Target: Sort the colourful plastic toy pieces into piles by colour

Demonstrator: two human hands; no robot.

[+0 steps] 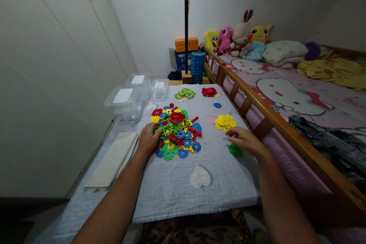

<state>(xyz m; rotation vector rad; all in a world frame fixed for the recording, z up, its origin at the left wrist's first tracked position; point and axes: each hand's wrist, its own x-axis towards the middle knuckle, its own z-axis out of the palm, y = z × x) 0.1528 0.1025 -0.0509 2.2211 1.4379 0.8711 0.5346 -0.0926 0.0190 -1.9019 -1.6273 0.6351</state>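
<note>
A mixed heap of red, blue, yellow and green plastic gear pieces (pixel 177 133) lies in the middle of a grey quilted mat (pixel 197 183). My left hand (pixel 148 138) rests at the heap's left edge, fingers curled into the pieces. My right hand (pixel 243 140) hovers over a small group of green pieces (pixel 235 150), fingers bent and pinched together just below a sorted yellow pile (pixel 225 122). Further back lie a light green pile (pixel 185 93), a red pile (pixel 209 91) and one blue piece (pixel 217 105).
Clear plastic tubs with lids (pixel 134 93) stand at the mat's back left, a folded cloth (pixel 113 160) lies at the left. A wooden bed rail (pixel 274 122) runs along the right. A black pole (pixel 186 23), a blue roller (pixel 198 66) and boxes stand behind.
</note>
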